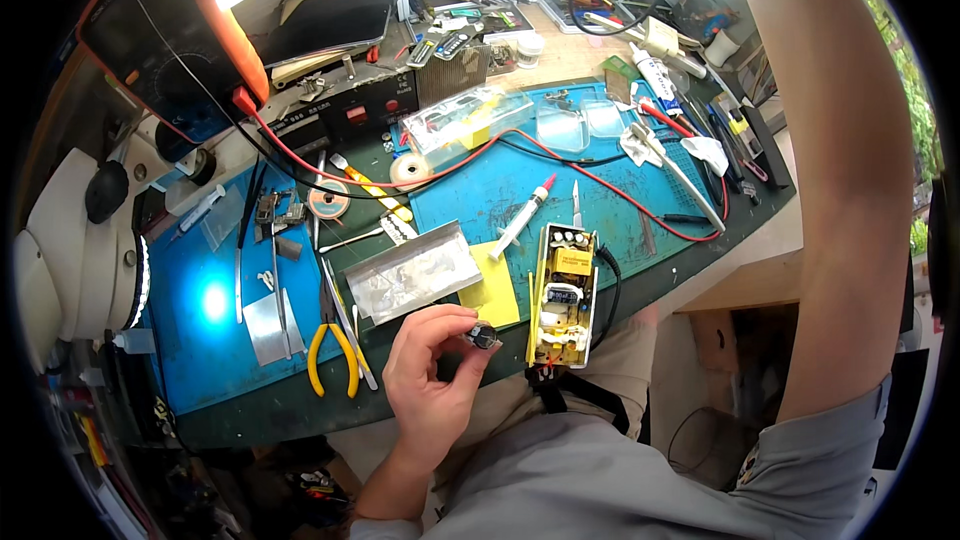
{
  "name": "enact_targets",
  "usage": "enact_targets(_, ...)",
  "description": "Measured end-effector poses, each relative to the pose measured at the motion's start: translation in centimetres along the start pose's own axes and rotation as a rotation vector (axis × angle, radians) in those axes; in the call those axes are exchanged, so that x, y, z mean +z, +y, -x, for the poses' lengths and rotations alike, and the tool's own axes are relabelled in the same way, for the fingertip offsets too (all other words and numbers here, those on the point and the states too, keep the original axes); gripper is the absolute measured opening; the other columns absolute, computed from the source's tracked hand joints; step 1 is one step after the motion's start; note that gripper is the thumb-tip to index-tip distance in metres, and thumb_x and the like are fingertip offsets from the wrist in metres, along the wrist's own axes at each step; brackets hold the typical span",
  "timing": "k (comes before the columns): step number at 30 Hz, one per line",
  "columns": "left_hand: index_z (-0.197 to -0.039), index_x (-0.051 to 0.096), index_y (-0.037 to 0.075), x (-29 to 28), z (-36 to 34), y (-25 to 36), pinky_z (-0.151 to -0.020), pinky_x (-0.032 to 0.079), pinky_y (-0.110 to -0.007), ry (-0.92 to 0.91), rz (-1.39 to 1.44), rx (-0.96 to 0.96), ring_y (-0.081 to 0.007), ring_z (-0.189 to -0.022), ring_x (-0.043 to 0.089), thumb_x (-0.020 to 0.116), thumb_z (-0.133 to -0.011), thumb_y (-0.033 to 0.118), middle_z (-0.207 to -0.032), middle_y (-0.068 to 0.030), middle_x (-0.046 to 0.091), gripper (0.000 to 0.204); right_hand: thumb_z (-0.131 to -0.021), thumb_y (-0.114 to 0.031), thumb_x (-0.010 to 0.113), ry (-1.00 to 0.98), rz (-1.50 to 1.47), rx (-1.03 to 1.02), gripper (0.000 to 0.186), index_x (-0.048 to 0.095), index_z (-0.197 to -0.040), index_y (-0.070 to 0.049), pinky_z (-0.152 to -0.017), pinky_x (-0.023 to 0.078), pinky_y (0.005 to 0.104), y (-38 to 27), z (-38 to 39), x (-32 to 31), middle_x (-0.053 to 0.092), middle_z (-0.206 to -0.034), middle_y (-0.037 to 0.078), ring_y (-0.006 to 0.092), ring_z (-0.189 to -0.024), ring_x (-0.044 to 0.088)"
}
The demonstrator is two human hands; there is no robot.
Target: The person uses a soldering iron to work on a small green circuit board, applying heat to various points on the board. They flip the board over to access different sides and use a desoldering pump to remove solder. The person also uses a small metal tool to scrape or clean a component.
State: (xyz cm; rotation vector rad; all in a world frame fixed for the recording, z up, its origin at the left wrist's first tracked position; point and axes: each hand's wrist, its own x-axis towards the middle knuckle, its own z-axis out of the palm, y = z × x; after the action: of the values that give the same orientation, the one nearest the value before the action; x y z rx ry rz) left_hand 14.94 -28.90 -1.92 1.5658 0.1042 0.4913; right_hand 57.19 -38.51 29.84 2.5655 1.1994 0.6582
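Note:
My left hand is closed, thumb and fingers pinching a small dark cylindrical part just in front of the bench edge. To its right lies an open power supply, its circuit board showing a yellow transformer and several capacitors, with a black cable on its right side. Just beyond the hand are a bent metal cover and a yellow sheet. My right arm is raised along the right side, and the hand itself is past the upper edge of the picture.
Yellow-handled pliers and tweezers lie left of the hand. A syringe and a knife blade rest on the blue mat. Red and black test leads cross the bench from an orange multimeter. A lit lamp stands left.

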Motion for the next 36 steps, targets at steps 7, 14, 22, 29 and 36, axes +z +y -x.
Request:
enact_targets(7,-0.112,0.064,-0.001,0.3,0.0,-0.3,-0.074,0.060,-0.026,0.032,0.027,0.026,-0.0159,-0.095,0.068,0.075,-0.082,-0.018,-0.119,-0.0152,0.063,0.037,-0.093,-0.023,0.070,-0.038,-0.037,-0.048,0.020,0.078,-0.100,-0.006,-0.073,0.055,0.0348,-1.2,0.8,1.0,0.074,-0.092,0.010,0.0208,-0.079,0.069)
enact_targets(14,-0.112,0.062,-0.002,0.3,-0.1,-0.2,-0.082,0.065,-0.031,0.021,0.051,0.036,-0.0207,-0.102,0.070,0.071,-0.084,-0.020,-0.120,-0.0168,0.062,0.034,-0.091,-0.023,0.073,-0.059,-0.066,-0.096,0.021,0.077,-0.102,-0.005,-0.069,0.054,0.0332,-2.4,0.9,1.6,0.073,-0.091,0.009,0.0183,-0.076,0.067)
enact_targets(22,-0.111,0.061,-0.003,0.5,-0.1,-0.1,-0.085,0.066,-0.033,0.016,0.050,0.037,-0.0223,-0.104,0.070,0.069,-0.084,-0.021,-0.120,-0.0173,0.062,0.034,-0.089,-0.024,0.078,-0.069,-0.104,-0.130,0.024,0.076,-0.104,-0.004,-0.065,0.052,0.0314,-3.3,1.5,2.4,0.072,-0.090,0.007,0.0154,-0.073,0.066)
enact_targets(29,-0.114,0.066,-0.003,0.6,-0.1,-0.1,-0.079,0.063,-0.029,0.033,-0.017,0.040,-0.0185,-0.097,0.070,0.076,-0.083,-0.015,-0.117,-0.0161,0.065,0.035,-0.087,-0.024,0.082,-0.018,-0.208,-0.108,0.028,0.075,-0.105,-0.003,-0.061,0.051,0.0297,-4.6,5.1,2.4,0.071,-0.089,0.006,0.0129,-0.070,0.064)
enact_targets(36,-0.111,0.071,0.000,-0.1,0.3,-0.1,-0.072,0.060,-0.028,0.076,-0.104,0.099,-0.0179,-0.089,0.070,0.080,-0.078,-0.013,-0.113,-0.0134,0.069,0.036,-0.086,-0.024,0.085,-0.146,-1.212,0.032,0.032,0.074,-0.107,-0.003,-0.058,0.050,0.0281,-16.9,26.2,4.7,0.070,-0.088,0.005,0.0104,-0.066,0.063)
